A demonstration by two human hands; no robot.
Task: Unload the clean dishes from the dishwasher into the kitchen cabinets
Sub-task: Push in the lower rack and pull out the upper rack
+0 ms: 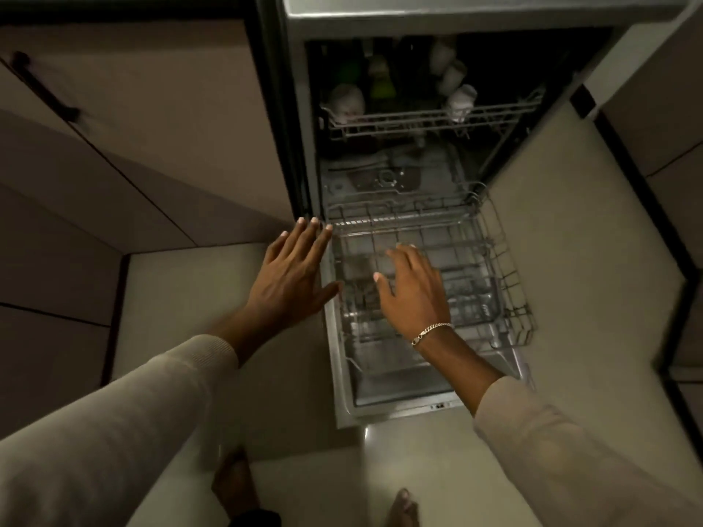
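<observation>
The dishwasher stands open with its door point(388, 389) folded down. The lower wire rack point(498, 260) is pulled out over the door and looks bare of dishes. Further in, the upper rack point(430, 121) holds white cups point(454, 76), a pale bowl or cup point(346, 100) and a green item point(380, 79). My left hand point(293, 271) hovers with fingers spread straight at the lower rack's left edge. My right hand point(412, 287) hangs over the lower rack with relaxed fingers and holds nothing. A chain bracelet circles the right wrist.
Beige cabinet fronts point(125, 119) with a dark handle point(45, 85) rise on the left. More cabinet fronts point(662, 119) stand on the right. A pale tiled floor point(570, 283) lies on both sides of the door. My bare feet point(236, 484) stand just in front of it.
</observation>
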